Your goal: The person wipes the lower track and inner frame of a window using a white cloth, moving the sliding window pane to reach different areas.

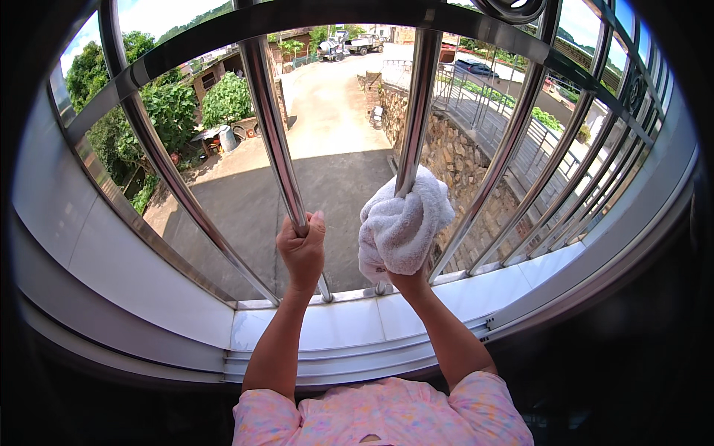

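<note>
My left hand (302, 251) is closed around an upright stainless steel bar (271, 120) of the window grille, its thumb pointing up. To its right, my right hand (403, 277) grips a bunched white terry towel (404, 223) wrapped around the neighbouring steel bar (417, 106). Most of that hand is hidden beneath the cloth; only its base and the wrist show. Both arms reach out over the white tiled sill (346, 320).
A curved horizontal rail (334, 22) crosses the bars above my hands. More upright bars (502, 150) stand on both sides. Sliding window tracks (334, 362) run along the near edge of the sill. Outside, far below, lie a paved yard (346, 184) and a stone wall (452, 150).
</note>
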Action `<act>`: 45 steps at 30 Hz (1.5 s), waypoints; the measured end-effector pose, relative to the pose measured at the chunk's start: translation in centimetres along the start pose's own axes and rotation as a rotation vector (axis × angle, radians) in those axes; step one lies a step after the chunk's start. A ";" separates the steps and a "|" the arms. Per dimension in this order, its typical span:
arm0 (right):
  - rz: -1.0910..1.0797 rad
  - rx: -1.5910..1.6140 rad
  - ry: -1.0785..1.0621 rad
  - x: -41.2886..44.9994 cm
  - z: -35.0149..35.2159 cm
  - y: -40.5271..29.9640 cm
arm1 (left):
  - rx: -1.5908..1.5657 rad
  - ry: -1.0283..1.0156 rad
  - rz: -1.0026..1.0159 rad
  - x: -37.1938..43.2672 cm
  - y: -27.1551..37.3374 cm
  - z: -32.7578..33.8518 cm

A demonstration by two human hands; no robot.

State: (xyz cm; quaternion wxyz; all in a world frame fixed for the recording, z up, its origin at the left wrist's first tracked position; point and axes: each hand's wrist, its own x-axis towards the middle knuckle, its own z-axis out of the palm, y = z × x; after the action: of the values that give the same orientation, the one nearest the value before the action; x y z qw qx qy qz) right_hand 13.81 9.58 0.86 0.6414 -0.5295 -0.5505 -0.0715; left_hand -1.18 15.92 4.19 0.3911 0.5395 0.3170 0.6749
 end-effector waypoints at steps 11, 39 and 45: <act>0.295 0.171 -0.309 -9.6 0.4 5.6 | 0.042 -0.014 0.086 0.1 -0.7 -0.1; 0.234 0.155 -0.121 -9.0 -3.0 -2.4 | 0.150 0.242 0.029 3.6 1.2 -10.1; 0.545 0.637 -0.415 -9.1 -0.6 -1.4 | 0.197 0.290 0.102 3.9 0.1 -10.5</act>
State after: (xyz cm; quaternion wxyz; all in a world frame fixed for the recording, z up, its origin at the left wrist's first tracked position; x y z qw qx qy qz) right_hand 9.78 4.02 -5.30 0.6437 -0.4347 -0.5026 0.3796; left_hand -11.87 19.16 3.86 0.2518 0.4876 0.4067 0.7304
